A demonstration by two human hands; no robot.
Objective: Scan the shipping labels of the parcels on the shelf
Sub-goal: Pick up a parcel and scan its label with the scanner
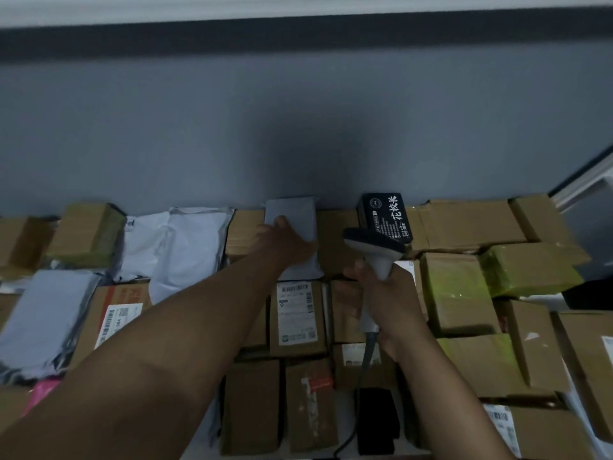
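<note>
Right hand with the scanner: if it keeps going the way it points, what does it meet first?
Probably the black box with white lettering, just beyond the scanner head held by the right hand; depth is hard to judge from this single view.

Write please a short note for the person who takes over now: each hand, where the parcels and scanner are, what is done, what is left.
Left hand: rests on the flat grey plastic mailer at the back of the shelf, by the wall.
Right hand: grips the grey handheld barcode scanner, head pointing toward the back.
Brown cardboard box with white shipping label lies label up just in front of the mailer.
Done: cannot tell which labels are scanned.
Left: the mailer shows no label; probably turn it over, then scan the rest.
</note>
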